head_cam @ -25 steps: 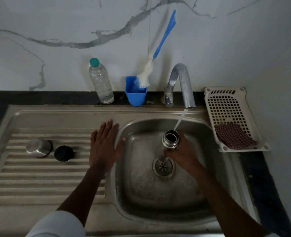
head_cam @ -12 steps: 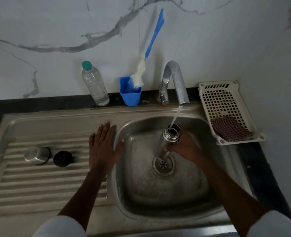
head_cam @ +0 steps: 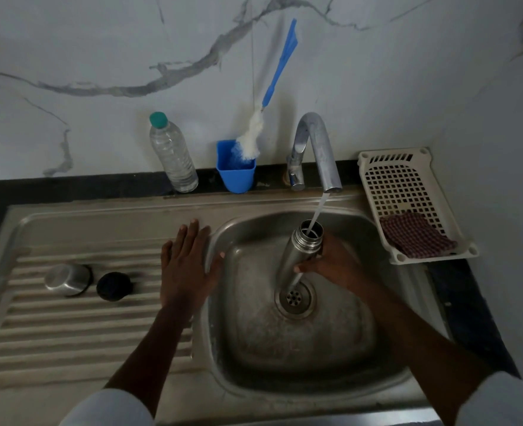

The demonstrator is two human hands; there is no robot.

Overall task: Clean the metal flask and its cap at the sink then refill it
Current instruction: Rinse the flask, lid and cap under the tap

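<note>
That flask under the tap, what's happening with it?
A person is filling the metal flask at the sink. The right hand grips it under the faucet, and the stream runs into its open mouth. The left hand rests flat on the drainboard, where the steel cap and black stopper lie.

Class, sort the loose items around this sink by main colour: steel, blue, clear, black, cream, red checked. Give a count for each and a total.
Steel: 2, flask, steel cap
Blue: 2, cup, bottle brush
Clear: 1, water bottle
Black: 1, stopper
Cream: 1, basket
Red checked: 1, cloth
Total: 8
</note>
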